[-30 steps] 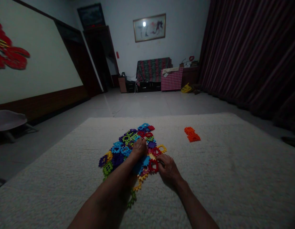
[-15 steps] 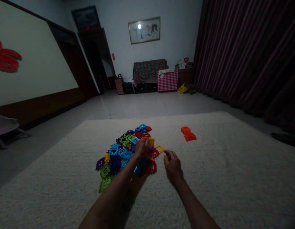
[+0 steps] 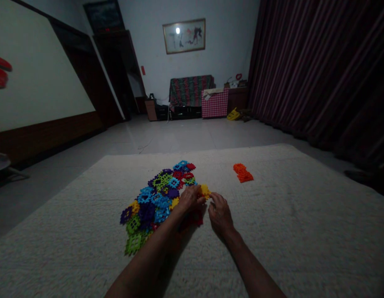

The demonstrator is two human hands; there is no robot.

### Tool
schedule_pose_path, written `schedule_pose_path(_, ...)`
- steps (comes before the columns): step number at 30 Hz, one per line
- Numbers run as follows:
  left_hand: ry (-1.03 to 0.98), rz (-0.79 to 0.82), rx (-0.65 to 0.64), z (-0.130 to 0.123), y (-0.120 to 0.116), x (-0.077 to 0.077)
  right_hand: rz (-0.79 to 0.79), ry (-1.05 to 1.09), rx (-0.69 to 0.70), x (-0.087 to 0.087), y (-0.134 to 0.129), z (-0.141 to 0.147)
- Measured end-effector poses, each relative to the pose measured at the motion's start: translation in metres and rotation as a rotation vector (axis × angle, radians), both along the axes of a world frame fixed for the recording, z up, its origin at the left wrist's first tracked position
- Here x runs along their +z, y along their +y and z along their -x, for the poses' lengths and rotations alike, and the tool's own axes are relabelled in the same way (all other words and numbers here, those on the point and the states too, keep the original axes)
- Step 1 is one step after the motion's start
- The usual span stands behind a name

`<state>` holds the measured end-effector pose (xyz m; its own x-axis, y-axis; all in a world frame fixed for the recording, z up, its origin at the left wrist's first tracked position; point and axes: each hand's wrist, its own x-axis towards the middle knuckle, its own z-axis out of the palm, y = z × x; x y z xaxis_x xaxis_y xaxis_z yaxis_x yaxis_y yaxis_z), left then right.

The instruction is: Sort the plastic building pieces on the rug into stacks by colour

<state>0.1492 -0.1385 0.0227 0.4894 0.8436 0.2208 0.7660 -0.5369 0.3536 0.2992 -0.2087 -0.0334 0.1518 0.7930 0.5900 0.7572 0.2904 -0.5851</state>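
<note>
Yellow interlocking plastic pieces are brought together between my two hands, over the right edge of a loose pile. My left hand is closed on them from the left. From the right, the fingertips of my right hand pinch them; whether they are stacked or joined I cannot tell. Under and beside my left arm spreads the pile of notched square building pieces in blue, purple, green, red and yellow. Part of the pile is hidden by my left forearm. A stack of orange pieces lies apart to the right.
A pale textured mat lies under everything, with a tiled floor beyond it. At the far wall stand a cloth-covered cabinet and a checked cloth. Dark curtains hang on the right.
My left hand has moved right with its yellow piece and met the yellow frame piece in my right hand. The view has shifted slightly.
</note>
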Motion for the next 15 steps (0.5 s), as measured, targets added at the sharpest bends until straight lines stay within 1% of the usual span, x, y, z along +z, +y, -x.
schedule_pose_path(3, -0.001, 0.004, -0.054, 0.006, -0.002, -0.005, 0.019, -0.061, 0.033, -0.003, 0.011, -0.003)
schedule_pose_path(5, -0.036, -0.002, -0.059, 0.006, -0.003, -0.007, 0.074, -0.116, 0.093, 0.002, 0.023, -0.007)
schedule_pose_path(8, -0.106, 0.014, -0.054, 0.006, -0.004, -0.011, 0.255, -0.195, 0.189, 0.019, 0.041, -0.011)
schedule_pose_path(11, -0.177, 0.056, -0.044, 0.006, -0.005, -0.015, 0.444, -0.266, 0.264, 0.039, 0.053, -0.011)
schedule_pose_path(13, -0.212, 0.072, -0.01, 0.006, -0.005, -0.019, 0.512, -0.31, 0.294, 0.047, 0.056, -0.01)
schedule_pose_path(15, -0.223, 0.074, 0.02, 0.005, -0.004, -0.023, 0.524, -0.349, 0.296, 0.049, 0.055, -0.009)
